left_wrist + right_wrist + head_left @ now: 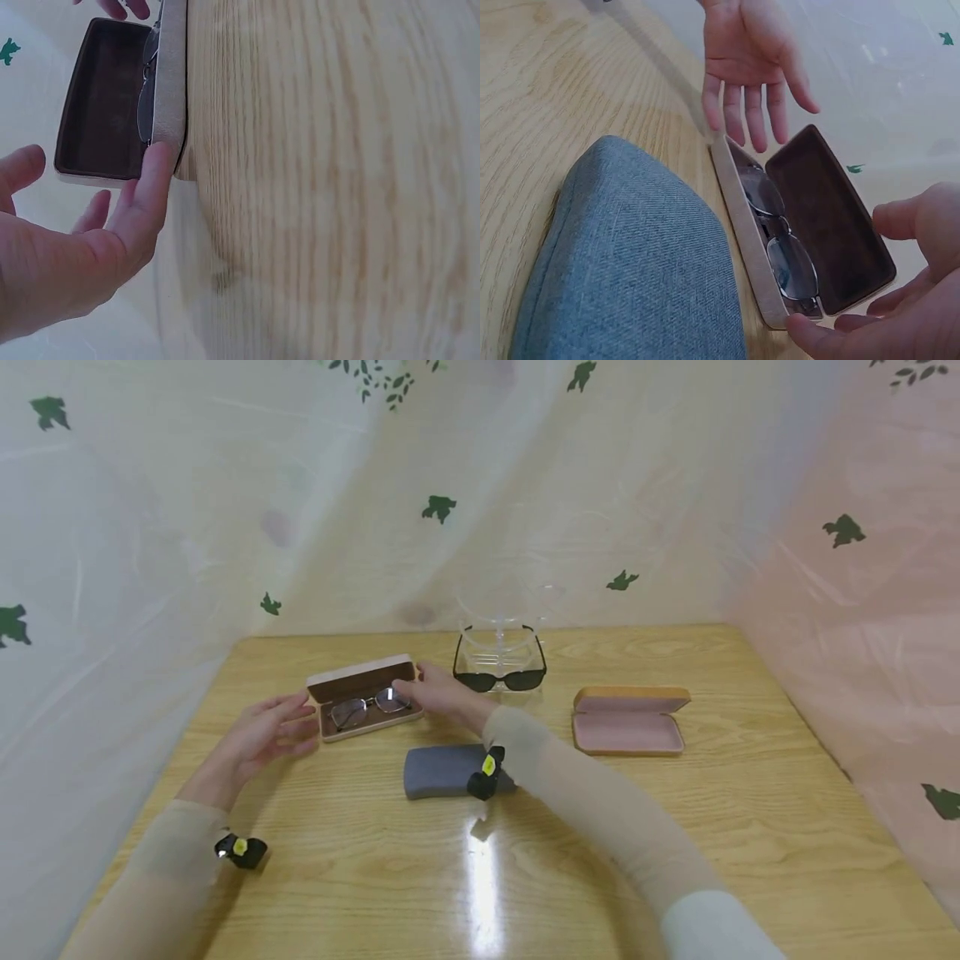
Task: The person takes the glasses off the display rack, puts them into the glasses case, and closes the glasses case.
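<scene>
A light-coloured glasses case (pixel 371 727) with a dark brown lining lies with its lid up at the left of the table. Inside it rests a pair of thin-framed eyeglasses (pixel 793 267). At the case's left end is my left hand (pixel 262 735), its fingers extended, a fingertip right at the case's edge in the left wrist view. My right hand (pixel 446 695) is at the opposite end, with fingers spread around the corner and the thumb near the lid's rim. Both palms face the case from its two ends.
A closed grey-blue glasses case (pixel 637 255) lies in front, partly under my right wrist. Black sunglasses (pixel 498 681) sit on a clear stand (pixel 500 643) at the back. To the right, an orange case (pixel 630 735) with pink lining lies open. A patterned curtain (pixel 525 485) encloses the table.
</scene>
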Tool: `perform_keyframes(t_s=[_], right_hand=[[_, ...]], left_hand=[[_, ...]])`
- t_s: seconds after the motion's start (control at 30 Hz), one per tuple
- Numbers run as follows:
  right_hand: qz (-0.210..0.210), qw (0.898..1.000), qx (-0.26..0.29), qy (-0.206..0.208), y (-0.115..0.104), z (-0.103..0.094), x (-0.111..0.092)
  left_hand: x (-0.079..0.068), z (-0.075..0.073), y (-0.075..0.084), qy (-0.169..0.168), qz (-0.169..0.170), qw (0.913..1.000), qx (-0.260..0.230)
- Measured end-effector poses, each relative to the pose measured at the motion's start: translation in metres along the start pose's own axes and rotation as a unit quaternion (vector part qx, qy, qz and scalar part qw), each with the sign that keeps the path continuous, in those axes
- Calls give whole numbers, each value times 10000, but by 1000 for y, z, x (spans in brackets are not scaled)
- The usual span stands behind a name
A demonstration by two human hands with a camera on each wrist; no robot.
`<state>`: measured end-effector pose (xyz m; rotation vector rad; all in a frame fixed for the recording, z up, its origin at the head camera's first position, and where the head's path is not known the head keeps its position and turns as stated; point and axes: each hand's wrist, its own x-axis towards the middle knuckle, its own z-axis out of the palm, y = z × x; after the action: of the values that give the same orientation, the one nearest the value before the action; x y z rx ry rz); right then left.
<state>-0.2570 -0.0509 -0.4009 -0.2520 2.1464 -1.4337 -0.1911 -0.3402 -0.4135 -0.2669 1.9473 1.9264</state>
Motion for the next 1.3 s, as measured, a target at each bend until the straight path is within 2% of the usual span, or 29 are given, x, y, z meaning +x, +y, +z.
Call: perform_keyframes(t_s=[0.13,0.37,0.53,0.6,0.9,1.03,1.3], right_hand=[[195,9994,273,-30,1,1,0],[364,9970,687,28,15,3,1],[503,9948,881,55,20,3,2],[546,9939,961,-4,20,3,4],[614,9925,1005,-322,8,9,13],[736,9922,973,-243,4,10,17],[621,9956,705,-14,5,13,20]], left_hand=[[4,3,0,-154,-99,9993,312],[19,11,-8,-377,-140,9987,307],[26,13,-14,-349,-296,9984,325],[29,11,-14,-227,-351,9986,334],[23,7,-5,-143,-409,9980,470],[19,5,0,-103,-352,9972,653],[15,4,6,-54,-321,9965,766]])
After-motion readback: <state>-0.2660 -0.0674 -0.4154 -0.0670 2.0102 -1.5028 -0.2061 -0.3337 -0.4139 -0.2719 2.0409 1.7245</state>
